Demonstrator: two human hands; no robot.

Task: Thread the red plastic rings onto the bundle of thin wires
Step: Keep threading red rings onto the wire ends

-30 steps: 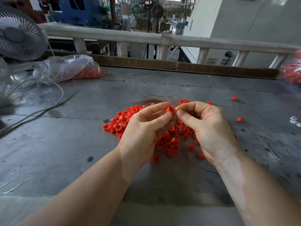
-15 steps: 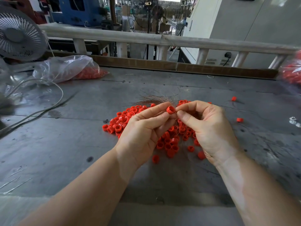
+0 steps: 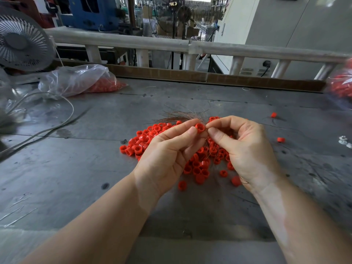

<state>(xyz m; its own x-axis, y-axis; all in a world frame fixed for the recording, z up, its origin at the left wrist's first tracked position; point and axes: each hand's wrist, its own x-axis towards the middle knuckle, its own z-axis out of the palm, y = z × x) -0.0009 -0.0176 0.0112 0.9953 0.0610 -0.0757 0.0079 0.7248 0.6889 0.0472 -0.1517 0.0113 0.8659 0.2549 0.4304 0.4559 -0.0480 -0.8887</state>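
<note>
Above the surface's [image 3: 76, 168] middle, the left hand [image 3: 167, 155] pinches one red ring [image 3: 200, 128] against the wire bundle [image 3: 182, 116] pinched by the right hand [image 3: 245, 149]; the loose ring pile [image 3: 144, 141] suggests most threading remains.

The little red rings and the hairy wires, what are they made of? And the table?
The red rings look like smooth moulded plastic: even bright colour with a soft shine. The thin wires seem to be bare metal, maybe copper, being reddish-brown and hair-fine. The table looks like dull grey sheet metal, scuffed and stained, though that is less sure.
</note>
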